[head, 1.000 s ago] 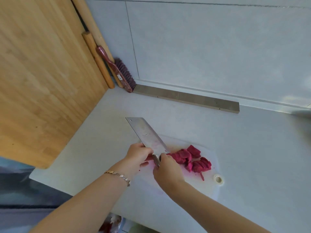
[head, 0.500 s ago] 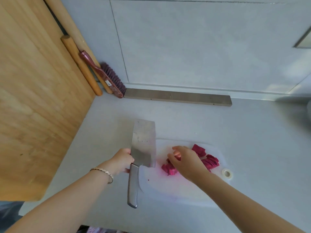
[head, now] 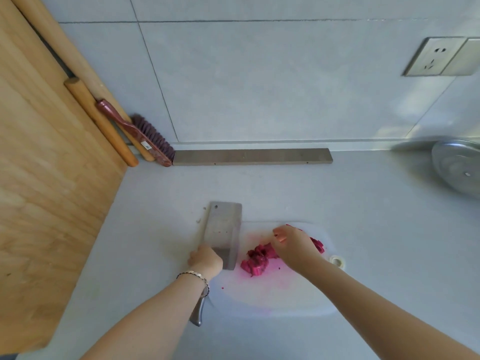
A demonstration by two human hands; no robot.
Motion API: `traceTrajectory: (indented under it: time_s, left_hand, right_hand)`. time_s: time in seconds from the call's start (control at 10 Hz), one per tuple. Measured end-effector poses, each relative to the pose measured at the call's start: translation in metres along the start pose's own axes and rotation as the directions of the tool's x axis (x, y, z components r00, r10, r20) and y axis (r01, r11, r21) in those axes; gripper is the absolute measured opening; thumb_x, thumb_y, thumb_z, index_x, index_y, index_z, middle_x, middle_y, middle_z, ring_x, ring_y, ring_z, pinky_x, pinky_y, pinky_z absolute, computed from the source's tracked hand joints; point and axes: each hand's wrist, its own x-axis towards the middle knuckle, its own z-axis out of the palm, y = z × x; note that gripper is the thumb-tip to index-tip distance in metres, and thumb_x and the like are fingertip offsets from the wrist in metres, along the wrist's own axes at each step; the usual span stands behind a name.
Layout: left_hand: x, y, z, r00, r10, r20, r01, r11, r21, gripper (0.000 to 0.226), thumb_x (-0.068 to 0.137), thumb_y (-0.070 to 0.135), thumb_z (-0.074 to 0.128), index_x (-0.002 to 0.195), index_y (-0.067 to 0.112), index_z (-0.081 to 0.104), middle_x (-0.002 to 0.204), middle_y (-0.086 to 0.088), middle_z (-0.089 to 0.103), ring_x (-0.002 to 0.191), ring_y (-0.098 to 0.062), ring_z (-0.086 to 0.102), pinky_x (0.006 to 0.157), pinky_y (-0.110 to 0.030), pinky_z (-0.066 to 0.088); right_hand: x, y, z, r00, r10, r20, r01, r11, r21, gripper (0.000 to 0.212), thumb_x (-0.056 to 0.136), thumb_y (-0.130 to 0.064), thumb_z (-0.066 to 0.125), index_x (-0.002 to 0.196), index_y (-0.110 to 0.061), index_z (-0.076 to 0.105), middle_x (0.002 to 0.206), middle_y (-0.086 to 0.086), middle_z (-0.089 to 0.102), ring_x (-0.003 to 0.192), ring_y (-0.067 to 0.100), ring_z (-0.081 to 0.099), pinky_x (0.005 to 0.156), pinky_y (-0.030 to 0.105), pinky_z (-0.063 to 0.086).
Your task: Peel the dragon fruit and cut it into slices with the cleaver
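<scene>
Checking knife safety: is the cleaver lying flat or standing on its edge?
Flat. The cleaver shows its broad face upward at the cutting board's left edge, with the left hand on the blade's handle end.

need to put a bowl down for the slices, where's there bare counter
The widest bare counter lies between the metal strip and the cutting board, running right toward the metal lid. Another free stretch lies between the wooden board and the cleaver. Crowded: the cutting board's middle, with the fruit pieces and the right hand over them.
</scene>
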Motion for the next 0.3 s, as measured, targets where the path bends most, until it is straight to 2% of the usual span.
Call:
traceTrajectory:
  time_s: [0.1, 0.2, 0.3]
  left_hand:
    - [-0.012, 0.007, -0.001, 0.999, -0.040, -0.007, 0.040, 0.997, 0.070, 0.043, 0.093, 0.012, 0.042, 0.133, 0.002, 0.031, 0.142, -0.020, 0.029, 0.132, -0.031, 0.033, 0.109, -0.032, 0.030]
    - [-0.023, 0.017, -0.008, 0.997, -0.008, -0.082, 0.017, 0.993, 0.117, 0.043, 0.090, 0.011, 0.043, 0.131, 0.004, 0.033, 0.137, -0.018, 0.029, 0.127, -0.032, 0.035, 0.107, -0.036, 0.033]
    - [-0.036, 0.035, -0.028, 0.973, 0.196, -0.117, -0.187, 0.979, 0.087, 0.035, 0.088, 0.007, 0.041, 0.122, 0.006, 0.045, 0.128, -0.014, 0.045, 0.118, -0.031, 0.045, 0.095, -0.035, 0.041]
  right_hand:
    - [-0.001, 0.003, -0.011, 1.000, -0.012, 0.013, 0.012, 1.000, 0.001, 0.035, 0.093, -0.022, 0.048, 0.126, -0.012, 0.055, 0.117, 0.002, 0.064, 0.102, 0.017, 0.059, 0.080, 0.020, 0.045]
    - [-0.004, 0.009, -0.025, 1.000, -0.015, 0.014, 0.016, 0.999, -0.032, 0.032, 0.092, -0.022, 0.048, 0.121, -0.012, 0.060, 0.117, 0.003, 0.065, 0.108, 0.021, 0.059, 0.090, 0.027, 0.045]
    - [-0.003, 0.009, -0.040, 0.998, -0.002, 0.058, 0.009, 0.993, -0.114, 0.030, 0.089, -0.018, 0.047, 0.106, -0.002, 0.066, 0.111, 0.014, 0.068, 0.099, 0.029, 0.064, 0.087, 0.038, 0.052]
